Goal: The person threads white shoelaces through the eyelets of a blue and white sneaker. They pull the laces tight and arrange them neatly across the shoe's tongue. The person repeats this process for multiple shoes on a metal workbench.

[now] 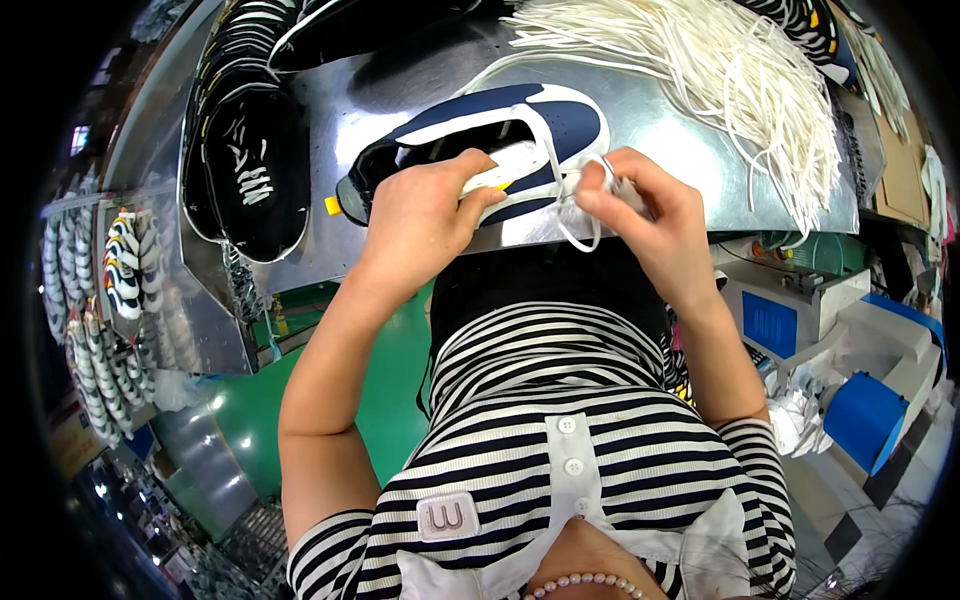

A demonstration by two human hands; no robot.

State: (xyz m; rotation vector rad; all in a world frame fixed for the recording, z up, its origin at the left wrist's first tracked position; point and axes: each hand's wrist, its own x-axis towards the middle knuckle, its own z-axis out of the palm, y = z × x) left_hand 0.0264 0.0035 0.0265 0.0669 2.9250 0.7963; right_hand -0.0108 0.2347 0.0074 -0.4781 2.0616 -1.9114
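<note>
A navy and white shoe upper [577, 122] lies on its side on the metal table, toe to the right and a yellow tab at its heel. My left hand [425, 212] is closed on the edge of its opening, thumb and forefinger pinching the white eyelet strip. Just right of the shoe, my right hand [648, 205] is closed in a pinch on a white shoelace [578, 238]. The lace runs from the eyelet area and hangs in a small loop below the fingers. My fingers hide part of the lace and its tip.
A large heap of loose white laces [700, 70] spreads over the table's far right. At the left, a nested row of dark shoe uppers [250, 180] stands on the metal table [325, 125]. A grey and blue machine [865, 420] is at the lower right; striped uppers [122, 270] hang far left.
</note>
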